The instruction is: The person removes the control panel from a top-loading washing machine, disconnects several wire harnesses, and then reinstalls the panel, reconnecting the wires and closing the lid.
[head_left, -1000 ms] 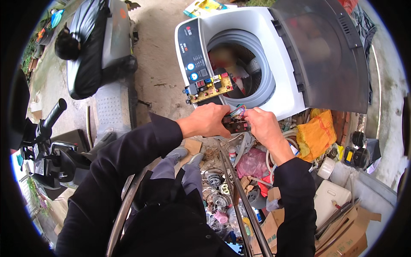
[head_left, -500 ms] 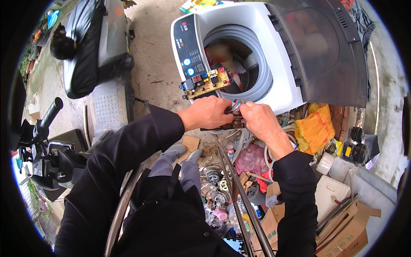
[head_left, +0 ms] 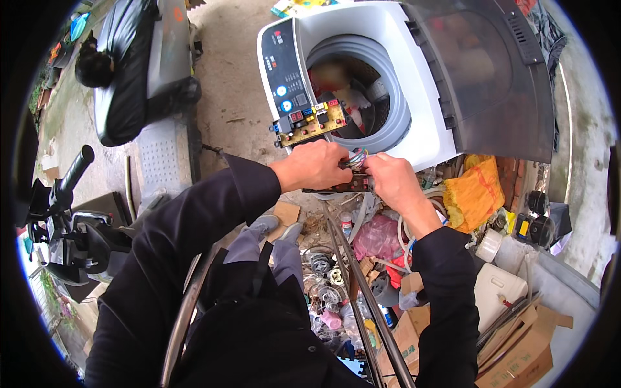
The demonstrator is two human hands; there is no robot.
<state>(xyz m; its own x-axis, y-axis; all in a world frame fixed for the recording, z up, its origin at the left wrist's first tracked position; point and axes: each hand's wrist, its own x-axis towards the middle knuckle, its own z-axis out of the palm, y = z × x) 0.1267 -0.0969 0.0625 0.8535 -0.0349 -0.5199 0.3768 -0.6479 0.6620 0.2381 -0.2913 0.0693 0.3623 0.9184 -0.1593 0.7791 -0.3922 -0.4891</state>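
Note:
Just in front of the washing machine [head_left: 435,123], both hands are closed at a small bundle of coloured wires [head_left: 357,158]. My left hand [head_left: 314,165] grips it from the left, its fingertips curled out of sight. From the other side my right hand [head_left: 393,183] pinches it between thumb and fingers. Under the hands shows a dark brown circuit board [head_left: 336,188], partly covered by them. A yellowish circuit board [head_left: 312,127] with a red digit display and buttons rests on the machine's near edge, beside the dark control panel [head_left: 284,71].
The dark see-through lid [head_left: 479,71] stands raised at the right; cloth lies in the drum [head_left: 362,107]. Metal bars [head_left: 362,284] cross in front of me over mixed scrap. Cardboard boxes [head_left: 517,355] and an orange sack [head_left: 475,194] sit right, a scooter handlebar [head_left: 74,174] left.
Both hands stay at the wires. My right fingers have shifted very slightly, and the wires between the hands lie a little differently.

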